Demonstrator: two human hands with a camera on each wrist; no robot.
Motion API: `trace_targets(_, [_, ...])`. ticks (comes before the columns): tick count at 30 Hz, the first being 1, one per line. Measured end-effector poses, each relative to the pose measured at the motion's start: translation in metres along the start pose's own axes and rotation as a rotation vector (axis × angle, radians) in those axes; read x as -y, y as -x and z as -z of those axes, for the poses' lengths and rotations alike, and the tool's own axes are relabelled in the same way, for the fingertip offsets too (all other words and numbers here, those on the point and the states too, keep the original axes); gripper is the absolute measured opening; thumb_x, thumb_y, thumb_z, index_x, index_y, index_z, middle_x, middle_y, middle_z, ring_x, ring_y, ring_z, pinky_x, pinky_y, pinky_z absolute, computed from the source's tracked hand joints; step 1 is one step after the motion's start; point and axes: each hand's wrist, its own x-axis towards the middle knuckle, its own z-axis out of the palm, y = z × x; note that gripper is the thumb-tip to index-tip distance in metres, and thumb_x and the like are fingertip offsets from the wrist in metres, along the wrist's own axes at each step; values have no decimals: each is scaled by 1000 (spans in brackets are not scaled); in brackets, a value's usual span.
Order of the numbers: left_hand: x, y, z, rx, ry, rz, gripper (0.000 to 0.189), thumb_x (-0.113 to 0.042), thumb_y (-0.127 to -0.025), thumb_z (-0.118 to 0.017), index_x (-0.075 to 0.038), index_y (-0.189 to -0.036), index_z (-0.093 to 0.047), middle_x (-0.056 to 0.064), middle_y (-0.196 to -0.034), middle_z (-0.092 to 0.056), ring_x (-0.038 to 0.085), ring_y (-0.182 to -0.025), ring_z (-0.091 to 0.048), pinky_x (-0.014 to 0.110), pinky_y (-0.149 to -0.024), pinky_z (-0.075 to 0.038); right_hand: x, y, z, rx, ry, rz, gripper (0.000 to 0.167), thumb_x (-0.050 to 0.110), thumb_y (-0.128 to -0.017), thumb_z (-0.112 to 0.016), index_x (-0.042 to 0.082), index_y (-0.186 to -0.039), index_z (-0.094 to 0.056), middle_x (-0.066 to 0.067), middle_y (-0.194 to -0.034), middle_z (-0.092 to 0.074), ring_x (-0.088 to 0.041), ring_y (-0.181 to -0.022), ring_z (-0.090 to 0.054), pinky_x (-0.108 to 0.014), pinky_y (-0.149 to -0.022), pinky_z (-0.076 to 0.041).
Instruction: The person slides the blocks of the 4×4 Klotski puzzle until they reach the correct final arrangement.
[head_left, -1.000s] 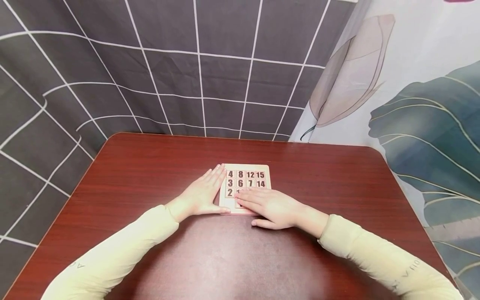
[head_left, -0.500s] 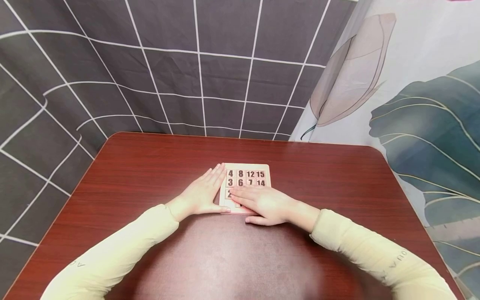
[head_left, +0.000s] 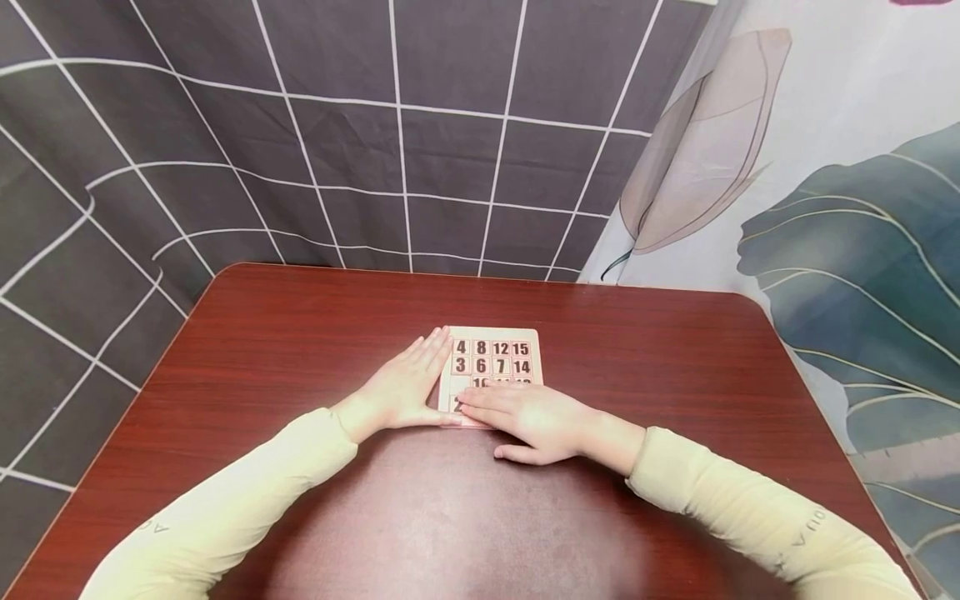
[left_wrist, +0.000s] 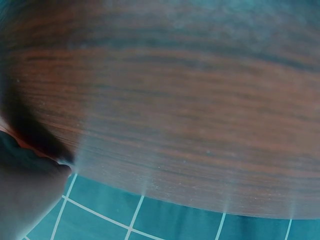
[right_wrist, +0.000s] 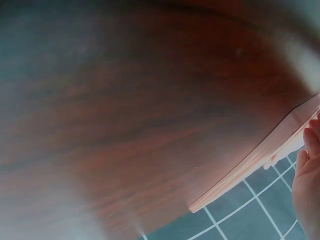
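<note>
A square sliding number puzzle [head_left: 495,333] with a pale frame lies on the table in the head view. My left hand [head_left: 397,390] lies along its left side with straight fingers, thumb at the bottom edge. Across the lower rows stretches my right hand [head_left: 536,417], fingers straight, fingertips over the 2 tile [head_left: 456,405] in the bottom left corner. Directly above that tile is a blank slot. The upper two rows show; most of the lower tiles are hidden under the right hand. The right wrist view catches the puzzle's side edge [right_wrist: 250,167] beside the fingers.
The puzzle rests on a reddish-brown wooden table [head_left: 300,333]. Behind the table hangs a dark cloth [head_left: 450,150] with white grid lines, and at the right a leaf-patterned curtain [head_left: 847,225].
The 2 tile has slid down from the third row to the bottom row, leaving a blank slot above. My right hand moved left, then down. My left hand stayed still.
</note>
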Motion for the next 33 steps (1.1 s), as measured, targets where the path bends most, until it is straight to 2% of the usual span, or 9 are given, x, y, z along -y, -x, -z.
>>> trace_targets(8, [1,-1,-1,14,-10,-2,122,-72,-90,-67,11,-165,-19,28,-175,-13,39,-165,-17,50,-136,-22,-21,-10,0,7,-8,-97,63,36,-102,-67,6,-156,-53,-9,-164,-52,-23,-152,-51,-42,-126,-42])
trace_targets(14, [0,-1,-1,16,-12,0,121,-73,-91,-66,10,-165,-18,28,-175,-15,39,-165,-17,49,-136,-22,-32,-17,0,68,5,-164,62,35,-105,-61,6,-158,-50,-9,-166,-49,-23,-155,-47,-42,-129,-38])
trace_targets(21, [0,0,-1,9,-16,-5,120,-71,-91,-65,12,-164,-19,29,-174,-18,41,-165,-19,51,-135,-24,-32,-18,0,76,8,-163,62,36,-104,-62,4,-157,-52,-10,-165,-49,-25,-154,-48,-43,-129,-38])
trace_targets(29, [0,-1,-2,-8,-10,-19,120,-70,-91,-68,13,-163,-21,31,-173,-20,42,-164,-21,52,-134,-25,-18,-9,-2,41,1,-109,66,40,-102,-66,5,-156,-53,-10,-163,-52,-24,-152,-51,-43,-126,-43])
trace_targets(33, [1,-1,-2,1,-13,-5,121,-71,-91,-67,12,-164,-18,29,-175,-17,40,-165,-19,51,-135,-24,-14,-8,-3,38,-1,-103,67,42,-102,-66,5,-157,-52,-10,-164,-52,-23,-152,-50,-42,-126,-42])
